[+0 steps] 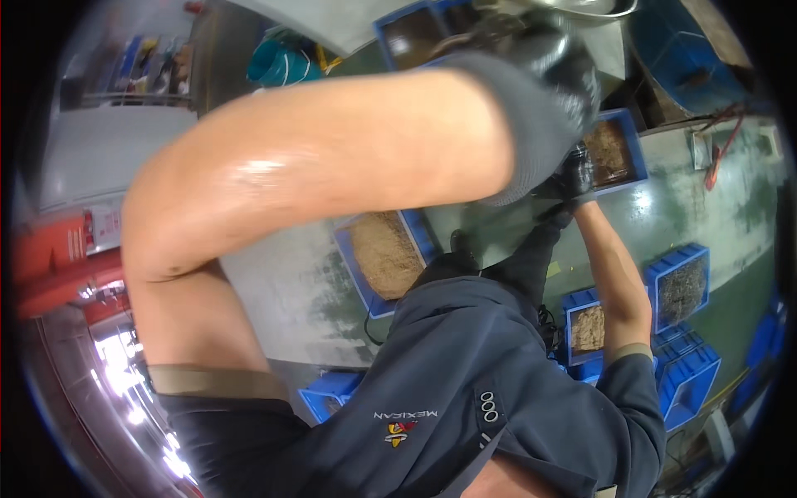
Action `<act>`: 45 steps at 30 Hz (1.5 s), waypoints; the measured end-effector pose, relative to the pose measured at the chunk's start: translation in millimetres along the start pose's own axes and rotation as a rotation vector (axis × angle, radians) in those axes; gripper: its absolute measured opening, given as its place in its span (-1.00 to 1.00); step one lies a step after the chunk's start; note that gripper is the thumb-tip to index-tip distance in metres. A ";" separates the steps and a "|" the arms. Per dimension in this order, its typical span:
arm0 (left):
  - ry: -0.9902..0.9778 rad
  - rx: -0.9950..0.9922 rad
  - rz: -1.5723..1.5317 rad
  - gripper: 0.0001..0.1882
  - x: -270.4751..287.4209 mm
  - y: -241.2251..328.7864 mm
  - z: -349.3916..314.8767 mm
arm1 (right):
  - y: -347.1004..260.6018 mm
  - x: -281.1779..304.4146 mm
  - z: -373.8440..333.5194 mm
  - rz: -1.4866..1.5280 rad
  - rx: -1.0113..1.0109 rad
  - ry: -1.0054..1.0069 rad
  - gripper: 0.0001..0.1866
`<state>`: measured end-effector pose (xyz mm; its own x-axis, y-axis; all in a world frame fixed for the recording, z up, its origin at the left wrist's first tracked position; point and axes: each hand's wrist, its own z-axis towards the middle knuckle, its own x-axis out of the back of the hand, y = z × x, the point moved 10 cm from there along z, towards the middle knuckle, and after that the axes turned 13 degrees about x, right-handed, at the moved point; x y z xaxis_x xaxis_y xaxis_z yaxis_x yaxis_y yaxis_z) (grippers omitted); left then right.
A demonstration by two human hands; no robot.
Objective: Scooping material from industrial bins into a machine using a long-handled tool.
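My left forearm reaches across the upper part of the view. On my left hand [554,70] is a wet, shiny black glove with a grey knit cuff; its fingers are hidden or blurred. Lower down, my right hand [578,173], also in a black glove, is close to the near left side of a blue crate [642,158] holding brown material. Its fingers are partly covered by the left cuff, and I cannot tell whether it grips anything. A shiny metal basin [594,8] shows at the top edge, beyond my left hand.
Another blue crate [339,241] with tan, crumbly material stands on the green floor left of my legs. At right are a crate of grey bits [681,290] and stacked blue crates [691,373]. A teal bucket [267,63] and a large blue bin [685,58] stand farther off.
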<state>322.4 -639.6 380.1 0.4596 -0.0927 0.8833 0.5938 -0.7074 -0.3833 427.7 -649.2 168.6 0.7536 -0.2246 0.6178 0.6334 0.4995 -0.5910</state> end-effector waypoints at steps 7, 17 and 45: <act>-0.457 0.121 -0.202 -0.77 -1.3 -42.4 -24.6 | -8.3 -90.8 10.4 -0.073 0.058 -0.398 -0.62; -0.164 0.204 -0.237 -0.46 -111.8 -28.4 -91.3 | -43.5 -120.8 -17.4 0.427 0.153 -0.288 -0.69; -0.319 0.157 -0.297 -0.41 -75.8 -0.3 -21.8 | 127.1 -61.3 -152.2 -0.334 -0.615 -0.266 -0.64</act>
<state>272.9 -647.6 319.1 0.4205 0.3351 0.8431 0.8117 -0.5542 -0.1845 488.8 -699.3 -23.3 0.4852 -0.0339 0.8737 0.8640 -0.1351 -0.4850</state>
